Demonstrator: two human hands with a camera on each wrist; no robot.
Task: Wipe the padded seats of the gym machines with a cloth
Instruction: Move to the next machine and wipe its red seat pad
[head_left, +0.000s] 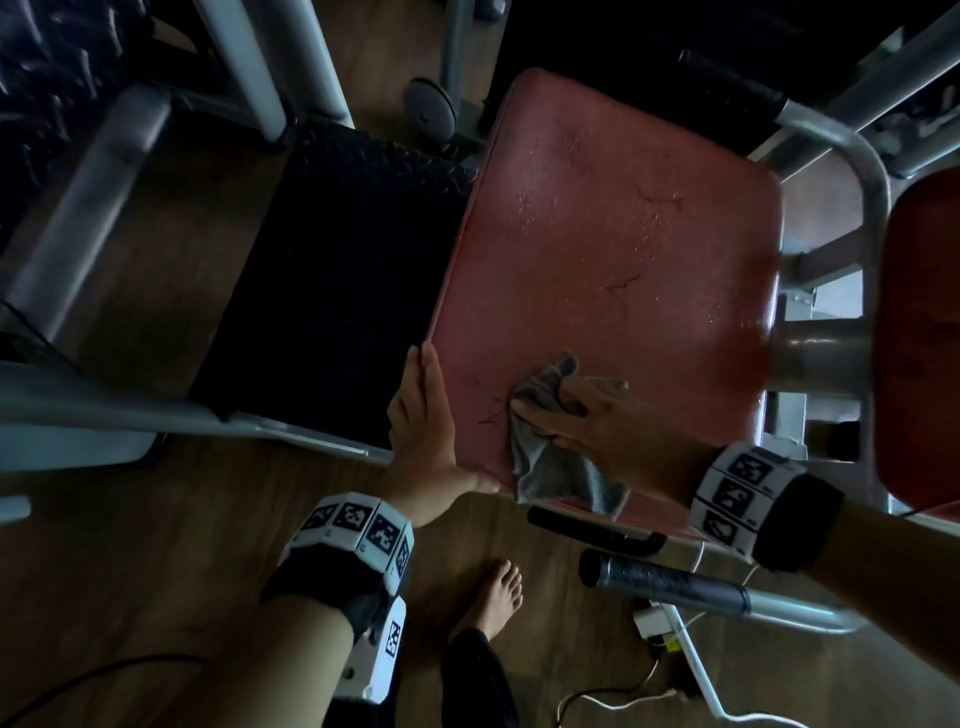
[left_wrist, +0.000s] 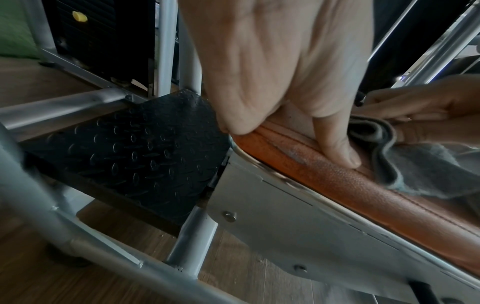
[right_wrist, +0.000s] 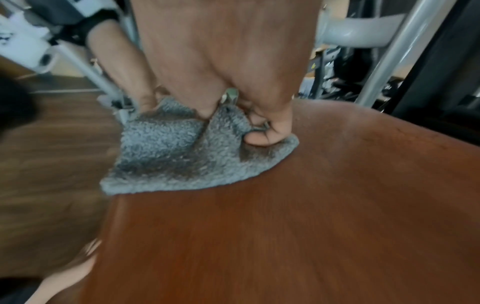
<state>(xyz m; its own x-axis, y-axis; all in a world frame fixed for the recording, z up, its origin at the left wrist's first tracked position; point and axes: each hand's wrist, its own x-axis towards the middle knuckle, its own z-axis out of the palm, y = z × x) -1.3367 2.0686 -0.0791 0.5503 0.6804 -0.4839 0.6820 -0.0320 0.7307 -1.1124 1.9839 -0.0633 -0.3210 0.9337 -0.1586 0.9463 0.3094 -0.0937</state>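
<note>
A red padded seat (head_left: 613, 260) fills the middle of the head view, speckled with droplets toward its far end. My right hand (head_left: 587, 415) grips a grey cloth (head_left: 550, 467) and presses it on the seat's near left corner; one cloth end hangs over the near edge. In the right wrist view the curled fingers (right_wrist: 262, 137) bunch the cloth (right_wrist: 176, 156) against the seat (right_wrist: 311, 226). My left hand (head_left: 423, 421) lies along the seat's left edge with straight fingers and the thumb along the near edge. In the left wrist view that thumb (left_wrist: 340, 144) rests on the seat's piping (left_wrist: 350, 189), beside the cloth (left_wrist: 428, 172).
A black tread-plate step (head_left: 322, 291) sits left of the seat. Grey steel frame tubes (head_left: 78, 223) surround it. Another red pad (head_left: 919, 338) stands at the right. A black handle (head_left: 665, 582), white cables and a bare foot (head_left: 493, 592) are on the wooden floor below.
</note>
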